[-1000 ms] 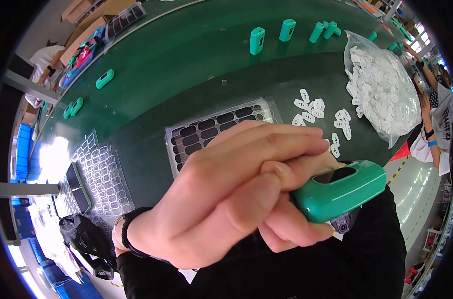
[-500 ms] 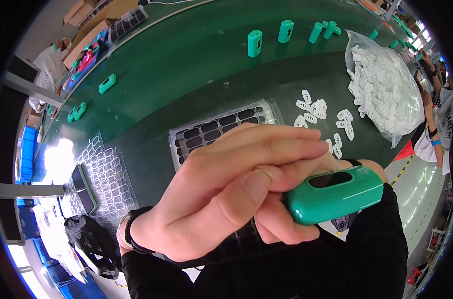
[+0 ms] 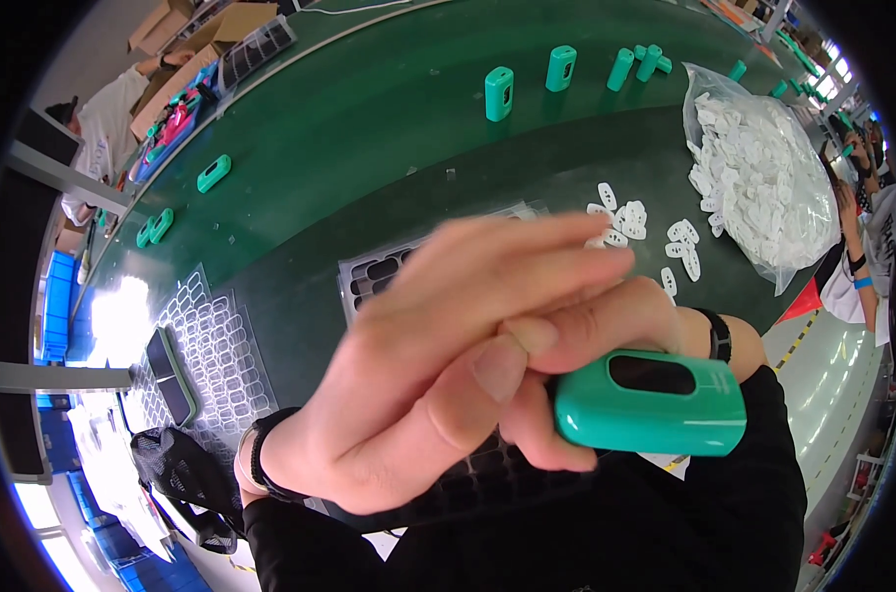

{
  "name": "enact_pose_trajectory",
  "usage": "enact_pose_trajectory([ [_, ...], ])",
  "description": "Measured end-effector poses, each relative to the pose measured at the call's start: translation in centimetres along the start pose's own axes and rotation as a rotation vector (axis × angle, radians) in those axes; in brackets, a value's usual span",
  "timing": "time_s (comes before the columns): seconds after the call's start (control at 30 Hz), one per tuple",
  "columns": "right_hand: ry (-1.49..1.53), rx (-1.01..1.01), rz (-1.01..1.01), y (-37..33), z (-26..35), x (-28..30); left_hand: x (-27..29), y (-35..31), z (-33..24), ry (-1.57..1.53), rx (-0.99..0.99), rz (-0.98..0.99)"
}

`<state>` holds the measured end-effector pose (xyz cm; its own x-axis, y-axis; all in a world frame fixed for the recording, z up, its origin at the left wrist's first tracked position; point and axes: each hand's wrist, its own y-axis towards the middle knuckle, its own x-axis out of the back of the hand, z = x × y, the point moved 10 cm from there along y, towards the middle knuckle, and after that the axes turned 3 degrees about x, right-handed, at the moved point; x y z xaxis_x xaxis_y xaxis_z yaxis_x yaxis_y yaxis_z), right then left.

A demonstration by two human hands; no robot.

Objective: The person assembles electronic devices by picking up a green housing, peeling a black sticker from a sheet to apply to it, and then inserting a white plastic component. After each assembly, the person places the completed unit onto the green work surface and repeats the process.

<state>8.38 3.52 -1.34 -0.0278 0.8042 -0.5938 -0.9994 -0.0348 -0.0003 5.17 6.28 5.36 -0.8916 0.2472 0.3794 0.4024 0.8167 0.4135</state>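
Note:
A glossy green rounded device (image 3: 650,419) with a dark oval window is held in my right hand (image 3: 640,316), whose fingers wrap behind it and whose wrist wears a black band. My left hand (image 3: 428,345) reaches across from the left, its long fingers stretched over the right hand and blurred. Its thumb presses on a fingertip beside the device's left end; anything pinched there is hidden. Beneath the hands lies a clear sheet of dark oval pieces (image 3: 374,274), mostly covered by my left hand. White oval slotted pieces (image 3: 630,219) are scattered just beyond the fingers.
A clear bag (image 3: 753,178) of white pieces sits at right. Green devices (image 3: 499,96) stand along the far side; others (image 3: 213,173) lie at far left. Empty clear sheets (image 3: 211,345) and a dark flat panel (image 3: 172,377) are at left. Co-workers' arms (image 3: 855,227) show at far right.
The green device has turned more level and shifted slightly left and down, its window facing up more. My left fingers have risen, covering more of the sheet. More of my right wrist shows.

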Motion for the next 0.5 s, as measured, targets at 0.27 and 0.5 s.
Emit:
enact_pose_trajectory([
  [0.27, -0.376, 0.297, -0.334, -1.4, 4.9, 1.6, 2.6, -0.8, -4.5, 0.614, -0.269, -0.260],
  [0.5, -0.476, 0.339, -0.512, -2.2, 5.2, 2.8, 1.0, -1.4, -5.9, 1.130, -0.295, -0.280],
])
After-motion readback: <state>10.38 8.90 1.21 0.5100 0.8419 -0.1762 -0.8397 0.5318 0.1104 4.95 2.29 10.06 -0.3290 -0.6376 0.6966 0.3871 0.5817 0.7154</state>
